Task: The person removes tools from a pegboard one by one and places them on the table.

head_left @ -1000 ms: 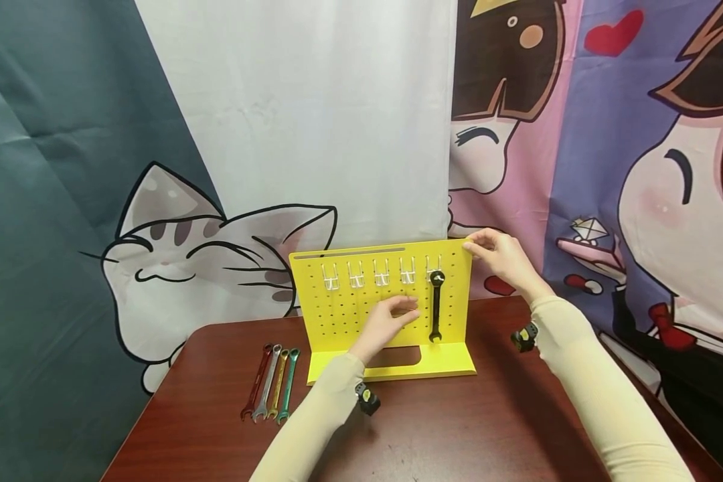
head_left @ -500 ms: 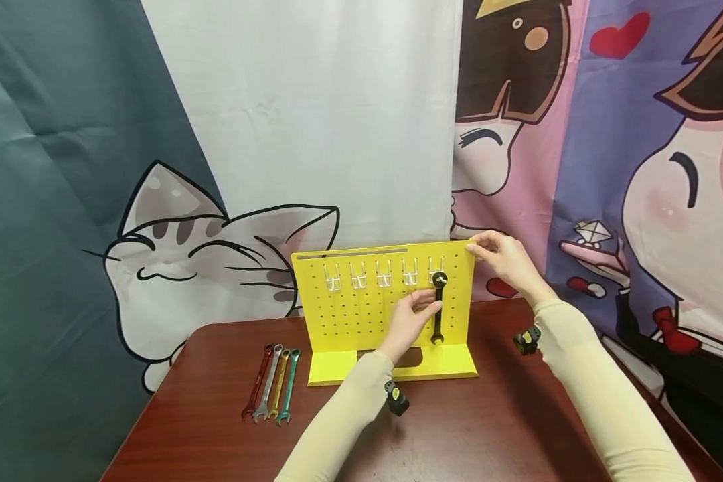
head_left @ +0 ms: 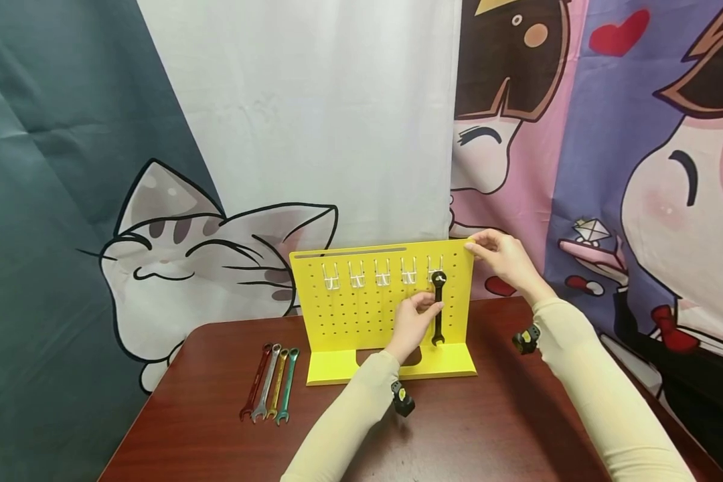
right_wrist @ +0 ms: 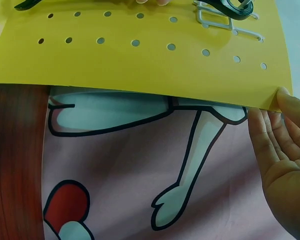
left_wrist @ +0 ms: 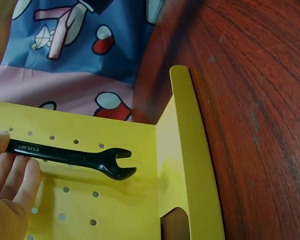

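Observation:
A black combination wrench (head_left: 438, 308) hangs by its ring end from the rightmost white hook (head_left: 435, 270) of the yellow pegboard (head_left: 349, 311). My left hand (head_left: 412, 325) pinches the wrench's shaft between thumb and fingers; in the left wrist view the open end of the wrench (left_wrist: 80, 157) points away from the fingers. My right hand (head_left: 506, 261) grips the pegboard's upper right corner, thumb on the front face and fingers behind, as the right wrist view also shows with the hand (right_wrist: 285, 150) at the corner.
Red (head_left: 257, 381), silver (head_left: 267, 383), gold (head_left: 278, 383) and green wrenches (head_left: 288, 386) lie side by side on the brown table (head_left: 193, 408), left of the pegboard. Several more white hooks (head_left: 357, 274) line the board's upper part. A printed curtain (head_left: 367, 134) hangs behind.
My left hand has moved right across the pegboard and taken hold of the black wrench's shaft. My right hand has stayed at the board's corner.

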`<state>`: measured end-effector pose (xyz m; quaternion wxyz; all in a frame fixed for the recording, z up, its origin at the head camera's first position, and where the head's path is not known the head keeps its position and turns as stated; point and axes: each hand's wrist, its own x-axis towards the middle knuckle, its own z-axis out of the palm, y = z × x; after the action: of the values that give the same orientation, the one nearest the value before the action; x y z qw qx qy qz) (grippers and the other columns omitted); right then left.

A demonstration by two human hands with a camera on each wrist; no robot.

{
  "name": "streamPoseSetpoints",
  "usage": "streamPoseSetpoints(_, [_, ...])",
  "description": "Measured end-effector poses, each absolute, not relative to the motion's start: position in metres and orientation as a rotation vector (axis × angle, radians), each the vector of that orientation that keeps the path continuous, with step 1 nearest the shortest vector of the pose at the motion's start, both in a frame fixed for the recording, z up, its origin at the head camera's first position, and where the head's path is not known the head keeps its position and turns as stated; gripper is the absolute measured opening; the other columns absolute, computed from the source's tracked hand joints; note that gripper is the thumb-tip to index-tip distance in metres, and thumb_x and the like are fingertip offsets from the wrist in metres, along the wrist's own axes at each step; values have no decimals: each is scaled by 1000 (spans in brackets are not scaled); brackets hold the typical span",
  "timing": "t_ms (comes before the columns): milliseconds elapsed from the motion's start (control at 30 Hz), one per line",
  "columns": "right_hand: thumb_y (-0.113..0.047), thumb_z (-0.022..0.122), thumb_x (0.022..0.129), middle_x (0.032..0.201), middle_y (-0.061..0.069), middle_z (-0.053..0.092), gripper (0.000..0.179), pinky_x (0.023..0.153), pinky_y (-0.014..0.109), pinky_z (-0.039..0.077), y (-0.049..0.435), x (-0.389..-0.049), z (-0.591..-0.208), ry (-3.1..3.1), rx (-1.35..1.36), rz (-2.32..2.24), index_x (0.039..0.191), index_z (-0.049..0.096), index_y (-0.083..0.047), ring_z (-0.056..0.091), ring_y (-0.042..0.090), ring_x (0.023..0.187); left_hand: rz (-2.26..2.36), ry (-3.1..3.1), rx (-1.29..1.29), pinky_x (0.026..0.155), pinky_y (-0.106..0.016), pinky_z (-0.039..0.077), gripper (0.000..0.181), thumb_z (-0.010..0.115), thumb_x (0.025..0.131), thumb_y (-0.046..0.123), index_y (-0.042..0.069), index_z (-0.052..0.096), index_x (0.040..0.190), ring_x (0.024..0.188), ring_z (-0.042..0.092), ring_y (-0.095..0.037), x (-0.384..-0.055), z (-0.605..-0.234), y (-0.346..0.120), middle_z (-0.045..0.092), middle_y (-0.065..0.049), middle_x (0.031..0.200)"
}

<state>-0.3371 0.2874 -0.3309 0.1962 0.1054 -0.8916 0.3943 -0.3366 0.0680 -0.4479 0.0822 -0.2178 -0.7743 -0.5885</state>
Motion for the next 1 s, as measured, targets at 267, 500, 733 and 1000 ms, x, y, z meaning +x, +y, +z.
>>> streamPoseSetpoints(267, [-39, 64, 100, 106, 16, 72, 40, 90, 50, 52, 287, -337, -329, -2496, 285, 1098, 120, 67, -5, 69, 33, 96, -1740, -2320, -644, 80, -24, 53, 26, 71, 97, 28, 6, 74, 110, 87, 63, -7, -331, -446, 68, 72, 0, 97])
streamPoseSetpoints(500, [-40, 64, 100, 108, 17, 72, 41, 91, 51, 52, 287, -337, -329, -2501, 289, 1101, 120, 67, -5, 69, 33, 97, -1735, -2247, -659, 77, -24, 54, 25, 69, 97, 30, 8, 74, 106, 83, 62, -5, -331, -445, 69, 71, 2, 90])
streamPoseSetpoints(733, [-43, 63, 100, 110, 16, 72, 42, 92, 51, 51, 287, -335, -333, -2517, 301, 1118, 120, 66, -6, 68, 35, 98, -1735, -2239, -649, 76, -23, 53, 27, 71, 96, 34, 9, 75, 107, 82, 62, -4, -327, -446, 69, 71, 5, 90])
streamPoseSetpoints(1000, [-43, 63, 100, 107, 15, 72, 42, 90, 49, 52, 287, -335, -330, -2507, 302, 1107, 118, 66, -6, 68, 32, 96, -1756, -2221, -697, 74, -23, 54, 30, 71, 95, 38, 11, 77, 107, 84, 64, -4, -321, -439, 68, 74, 4, 97])
